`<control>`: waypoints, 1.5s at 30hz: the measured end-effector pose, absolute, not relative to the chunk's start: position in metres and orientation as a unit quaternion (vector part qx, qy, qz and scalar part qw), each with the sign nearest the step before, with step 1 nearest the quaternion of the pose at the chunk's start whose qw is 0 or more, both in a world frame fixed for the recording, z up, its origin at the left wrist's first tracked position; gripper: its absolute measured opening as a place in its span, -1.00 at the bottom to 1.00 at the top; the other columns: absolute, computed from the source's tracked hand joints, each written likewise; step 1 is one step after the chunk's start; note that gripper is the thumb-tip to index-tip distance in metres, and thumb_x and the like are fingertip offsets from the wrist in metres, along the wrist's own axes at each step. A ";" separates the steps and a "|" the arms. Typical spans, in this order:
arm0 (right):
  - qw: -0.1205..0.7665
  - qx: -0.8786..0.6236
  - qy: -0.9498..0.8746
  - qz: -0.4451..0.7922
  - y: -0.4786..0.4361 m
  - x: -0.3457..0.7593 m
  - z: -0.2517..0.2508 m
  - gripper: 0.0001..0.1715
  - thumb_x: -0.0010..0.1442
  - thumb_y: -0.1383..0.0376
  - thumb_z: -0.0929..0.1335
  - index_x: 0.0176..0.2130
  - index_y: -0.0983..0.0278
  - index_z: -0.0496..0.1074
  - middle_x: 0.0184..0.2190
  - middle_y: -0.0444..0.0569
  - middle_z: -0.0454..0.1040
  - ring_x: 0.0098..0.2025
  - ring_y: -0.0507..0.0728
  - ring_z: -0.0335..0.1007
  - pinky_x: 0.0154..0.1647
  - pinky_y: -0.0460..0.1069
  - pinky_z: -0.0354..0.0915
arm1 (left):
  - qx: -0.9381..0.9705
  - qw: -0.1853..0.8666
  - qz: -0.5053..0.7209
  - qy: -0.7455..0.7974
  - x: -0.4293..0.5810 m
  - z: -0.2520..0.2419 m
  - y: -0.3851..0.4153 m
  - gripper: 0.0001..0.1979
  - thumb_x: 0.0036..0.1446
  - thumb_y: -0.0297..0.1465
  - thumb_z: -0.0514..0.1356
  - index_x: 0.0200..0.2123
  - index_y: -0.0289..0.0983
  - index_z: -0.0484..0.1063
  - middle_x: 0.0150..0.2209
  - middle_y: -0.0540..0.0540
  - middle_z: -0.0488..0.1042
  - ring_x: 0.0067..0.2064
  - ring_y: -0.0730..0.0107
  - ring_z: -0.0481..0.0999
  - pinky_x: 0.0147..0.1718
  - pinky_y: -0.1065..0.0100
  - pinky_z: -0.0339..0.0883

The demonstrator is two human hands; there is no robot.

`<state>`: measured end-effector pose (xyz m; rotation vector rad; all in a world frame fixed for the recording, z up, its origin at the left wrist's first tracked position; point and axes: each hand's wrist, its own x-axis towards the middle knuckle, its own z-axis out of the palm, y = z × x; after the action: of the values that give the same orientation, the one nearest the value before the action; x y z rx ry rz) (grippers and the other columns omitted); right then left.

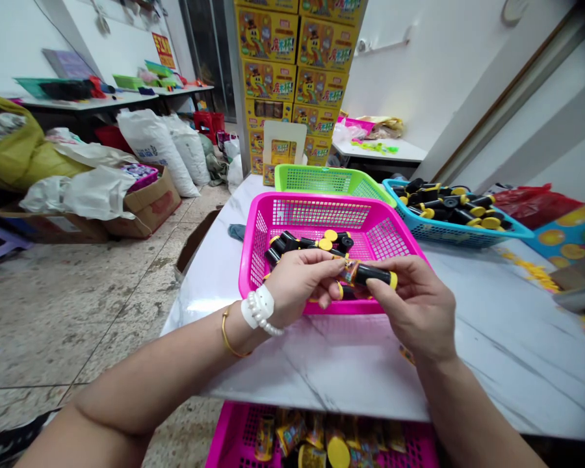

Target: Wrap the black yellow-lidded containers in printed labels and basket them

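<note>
Just above the front rim of a pink basket (394, 227), both hands meet on a small black tube (372, 275) with a yellow end. My right hand (422, 309) grips the black part between thumb and fingers. At the tube's other end, my left hand (297, 283) pinches a colourful printed sleeve (350, 270); how far the sleeve goes over the tube is hard to tell. Inside the pink basket, several black tubes with yellow ends (287, 242) lie loose, partly hidden behind my hands. A small printed wrapper (407, 354) lies under my right wrist.
Behind the pink basket stands a green basket (322, 174). A blue basket (448, 231) heaped with black-and-yellow tubes is at the right. Below the table edge, another pink basket (224, 442) holds printed pieces. Yellow boxes (268, 78) are stacked at the back; yellow bits (536, 273) lie at right.
</note>
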<state>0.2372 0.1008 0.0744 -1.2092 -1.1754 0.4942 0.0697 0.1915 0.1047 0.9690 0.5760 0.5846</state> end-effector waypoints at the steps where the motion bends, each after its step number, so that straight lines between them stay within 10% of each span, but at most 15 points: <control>1: 0.632 -0.524 -0.531 0.209 0.100 0.239 0.073 -0.74 0.14 0.27 0.56 -0.16 0.16 0.54 -0.29 -0.07 0.65 -0.36 0.13 0.62 -0.37 0.01 0.61 | 0.446 0.808 0.272 0.273 0.070 0.106 0.192 -0.81 0.33 -0.48 0.20 -0.38 -0.36 0.46 -0.68 0.04 0.44 -0.73 0.64 0.32 -0.72 0.61 0.15; 12: 0.611 -0.580 -0.526 0.120 0.094 0.230 0.068 -0.75 0.18 0.24 0.53 -0.13 0.19 0.52 -0.32 -0.07 0.60 -0.42 0.10 0.59 -0.39 0.01 0.58 | 0.477 0.791 0.270 0.272 0.068 0.103 0.190 -0.72 0.38 -0.37 0.18 -0.43 -0.28 0.35 -0.79 0.15 0.25 -0.80 0.67 0.11 -0.78 0.60 -0.10; 20: 0.617 -0.525 -0.572 0.125 0.100 0.238 0.062 -0.72 0.16 0.31 0.52 -0.14 0.18 0.45 0.04 0.10 0.60 0.09 0.28 0.58 -0.13 0.10 0.61 | 0.441 0.815 0.265 0.268 0.069 0.103 0.193 -0.77 0.34 -0.37 0.23 -0.38 -0.35 0.46 -0.72 0.07 0.38 -0.77 0.65 0.23 -0.74 0.59 0.02; 27: 0.641 -0.507 -0.542 0.194 0.096 0.234 0.067 -0.69 0.16 0.34 0.53 -0.12 0.16 0.44 -0.03 0.06 0.66 -0.08 0.21 0.68 -0.23 0.04 0.64 | 0.436 0.834 0.212 0.263 0.066 0.107 0.196 -0.75 0.43 -0.40 0.09 -0.35 -0.31 0.38 -0.77 0.10 0.31 -0.81 0.64 0.14 -0.78 0.60 -0.06; 33: 0.663 -0.485 -0.537 0.194 0.094 0.235 0.067 -0.69 0.12 0.33 0.56 -0.14 0.16 0.49 -0.15 -0.02 0.67 -0.21 0.17 0.67 -0.29 0.04 0.65 | 0.511 0.757 0.311 0.262 0.070 0.101 0.184 -0.83 0.33 -0.31 0.21 -0.26 -0.28 0.36 -0.65 0.08 0.40 -0.70 0.58 0.30 -0.68 0.56 0.17; 39: 0.656 -0.494 -0.535 0.200 0.095 0.243 0.066 -0.64 0.08 0.29 0.60 -0.11 0.11 0.57 -0.23 -0.06 0.64 -0.29 0.15 0.64 -0.32 0.03 0.64 | 0.602 0.660 0.374 0.249 0.067 0.105 0.183 -0.49 0.02 -0.38 0.46 0.05 -0.26 0.45 0.03 -0.20 0.49 -0.08 0.35 0.57 -0.14 0.36 0.49; 45: 0.637 -0.470 -0.576 0.206 0.097 0.243 0.069 -0.59 0.14 0.35 0.55 -0.01 0.05 0.60 -0.08 -0.05 0.52 -0.10 0.15 0.59 -0.16 0.01 0.62 | 0.611 0.723 0.255 0.196 0.060 0.110 0.198 -0.72 0.02 -0.47 0.43 -0.15 -0.33 0.58 -0.28 -0.07 0.59 -0.31 0.48 0.57 -0.25 0.40 0.47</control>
<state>0.2430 0.0966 0.0691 -1.0727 -1.3155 0.4709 0.0597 0.1984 0.1099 1.3492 0.4331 0.5629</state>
